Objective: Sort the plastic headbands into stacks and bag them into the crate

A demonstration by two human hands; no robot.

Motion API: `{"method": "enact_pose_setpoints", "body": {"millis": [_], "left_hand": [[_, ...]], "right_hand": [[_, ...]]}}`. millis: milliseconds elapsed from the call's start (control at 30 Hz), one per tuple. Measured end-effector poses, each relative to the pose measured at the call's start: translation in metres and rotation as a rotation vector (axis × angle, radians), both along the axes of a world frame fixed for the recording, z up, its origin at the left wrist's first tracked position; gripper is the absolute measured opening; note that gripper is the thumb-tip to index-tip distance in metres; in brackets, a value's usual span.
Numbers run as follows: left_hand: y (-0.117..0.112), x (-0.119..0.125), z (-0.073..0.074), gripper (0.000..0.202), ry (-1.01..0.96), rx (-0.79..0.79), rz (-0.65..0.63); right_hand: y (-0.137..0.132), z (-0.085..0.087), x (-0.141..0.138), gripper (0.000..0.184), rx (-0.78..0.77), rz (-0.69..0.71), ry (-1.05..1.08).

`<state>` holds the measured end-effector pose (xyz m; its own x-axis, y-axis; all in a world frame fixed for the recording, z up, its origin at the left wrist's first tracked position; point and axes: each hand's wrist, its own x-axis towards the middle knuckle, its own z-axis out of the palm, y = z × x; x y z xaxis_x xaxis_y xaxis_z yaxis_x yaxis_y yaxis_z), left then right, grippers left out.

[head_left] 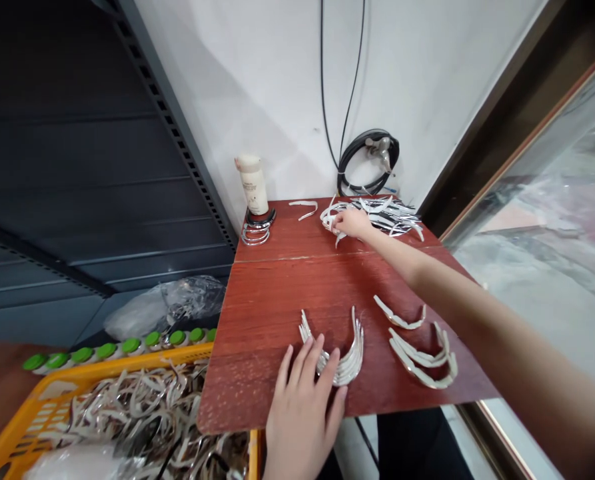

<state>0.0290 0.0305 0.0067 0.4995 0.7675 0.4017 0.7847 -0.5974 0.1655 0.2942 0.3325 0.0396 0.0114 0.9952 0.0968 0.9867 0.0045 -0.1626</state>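
Yellow plastic makes the basket at the lower left, and inside it lie many curved strips, mixed together. Above the basket there is a dark shelf unit. Along the far rim of the basket stands a row of jars with green lids, and behind them lies a clear plastic bag.

Next comes the reddish-brown surface. At its far left corner is a pale bottle, with a small group of black and silver curved pieces just at its base. To the right of the bottle, one lone strip lies near the far edge.

At the near side, the left hand rests with its fingers spread and released, touching the left part of a nested stack of U-shaped strips. Farther back, a coil of black cable leans on the white wall. In front of it, the right hand reaches to the left end of a loose pile of strips. Its fingers are bent at the pile, but I cannot tell whether they grasp a strip.

On the near right, below the right forearm, lie a single curved strip and, nearer, some more curved strips close together.
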Motion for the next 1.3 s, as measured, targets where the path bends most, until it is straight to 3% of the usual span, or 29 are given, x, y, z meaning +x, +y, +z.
{"method": "enact_pose_setpoints", "body": {"millis": [400, 500, 600, 667, 767, 900, 1000, 1067, 1133, 1200, 1300], "left_hand": [[-0.002, 0.0, 0.002, 0.039, -0.033, -0.045, -0.014], [-0.003, -0.001, 0.003, 0.041, -0.029, -0.058, -0.02], [-0.004, -0.001, 0.002, 0.044, -0.027, -0.076, -0.02], [-0.005, 0.0, 0.001, 0.047, -0.031, -0.08, -0.016], [-0.005, 0.0, 0.0, 0.051, -0.04, -0.077, 0.006], [-0.005, 0.001, 0.0, 0.051, -0.037, -0.081, 0.025], [-0.005, 0.002, 0.0, 0.047, -0.031, -0.103, 0.029], [-0.005, 0.002, 0.0, 0.046, -0.03, -0.112, 0.032], [-0.006, 0.002, 0.001, 0.046, -0.034, -0.113, 0.032], [-0.006, 0.002, 0.0, 0.045, -0.038, -0.108, 0.028], [-0.006, 0.002, 0.0, 0.046, -0.047, -0.093, 0.034]], "right_hand": [[0.002, 0.003, -0.015, 0.023, -0.016, 0.033, 0.059], [-0.002, 0.016, -0.019, 0.034, 0.102, -0.015, 0.129], [-0.008, 0.041, -0.018, 0.043, 0.2, 0.009, 0.222], [-0.017, 0.06, -0.019, 0.04, 0.173, 0.12, 0.32], [-0.043, 0.077, -0.032, 0.028, -0.057, 0.386, 0.352], [-0.101, 0.067, -0.073, 0.016, -0.339, 0.789, 0.068], [-0.142, 0.052, -0.099, 0.01, -0.225, 0.997, 0.007], [-0.16, 0.048, -0.104, 0.013, -0.104, 0.963, 0.009], [-0.169, 0.049, -0.101, 0.019, -0.076, 0.797, -0.028], [-0.175, 0.05, -0.093, 0.023, -0.188, 0.645, -0.045], [-0.187, 0.044, -0.082, 0.017, -0.474, 0.731, 0.067]]}}
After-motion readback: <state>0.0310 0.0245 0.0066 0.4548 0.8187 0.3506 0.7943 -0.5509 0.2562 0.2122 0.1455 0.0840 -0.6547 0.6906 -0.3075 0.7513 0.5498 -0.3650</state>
